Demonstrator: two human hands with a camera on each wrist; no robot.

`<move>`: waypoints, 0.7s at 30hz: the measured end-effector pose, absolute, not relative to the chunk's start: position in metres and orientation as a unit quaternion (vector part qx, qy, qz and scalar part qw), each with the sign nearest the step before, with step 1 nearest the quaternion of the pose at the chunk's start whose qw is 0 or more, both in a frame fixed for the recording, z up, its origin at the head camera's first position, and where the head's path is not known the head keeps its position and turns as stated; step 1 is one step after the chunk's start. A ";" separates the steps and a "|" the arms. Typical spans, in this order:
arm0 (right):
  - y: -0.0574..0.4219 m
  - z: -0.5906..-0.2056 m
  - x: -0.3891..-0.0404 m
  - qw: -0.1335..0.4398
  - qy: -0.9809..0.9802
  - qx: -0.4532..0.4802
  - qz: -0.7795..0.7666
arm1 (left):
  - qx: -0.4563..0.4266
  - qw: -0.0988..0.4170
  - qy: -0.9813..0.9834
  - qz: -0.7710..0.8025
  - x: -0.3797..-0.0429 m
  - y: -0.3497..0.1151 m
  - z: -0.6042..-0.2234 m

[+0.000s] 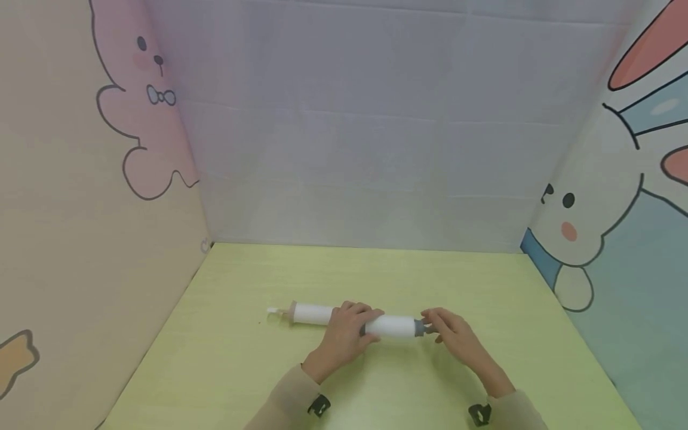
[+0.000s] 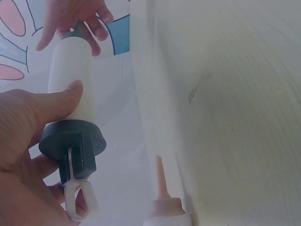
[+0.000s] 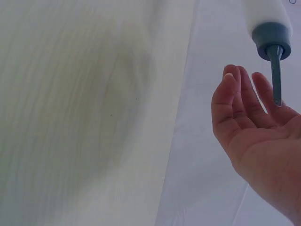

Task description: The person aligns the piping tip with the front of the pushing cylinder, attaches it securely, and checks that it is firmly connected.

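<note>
My left hand grips a white bottle-like cylinder with dark teal ends. Its narrow teal nozzle points right. In the left wrist view my thumb lies along its body, with the wide teal base and a white loop towards the camera. A similar cylinder with beige ends is in line to the left; the left wrist view shows its beige nozzle, which the hand hides from the head. My right hand is at the teal nozzle, fingers loosely bent; contact is unclear.
Both cylinders are over a pale yellow-green table. A plain pale wall stands behind it, with cartoon-printed side panels on the left and right.
</note>
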State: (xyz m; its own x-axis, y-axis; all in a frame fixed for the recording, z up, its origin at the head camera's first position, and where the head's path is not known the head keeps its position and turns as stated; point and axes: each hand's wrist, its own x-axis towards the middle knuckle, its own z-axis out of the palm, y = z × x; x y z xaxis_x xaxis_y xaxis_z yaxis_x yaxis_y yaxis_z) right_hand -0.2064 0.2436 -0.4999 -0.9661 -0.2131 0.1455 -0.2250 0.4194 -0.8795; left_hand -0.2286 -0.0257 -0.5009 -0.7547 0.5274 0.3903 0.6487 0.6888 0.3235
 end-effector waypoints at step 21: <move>0.246 -0.508 -0.209 -0.002 -0.788 0.202 0.582 | -0.320 0.128 -0.912 -0.221 -0.233 -0.026 -0.501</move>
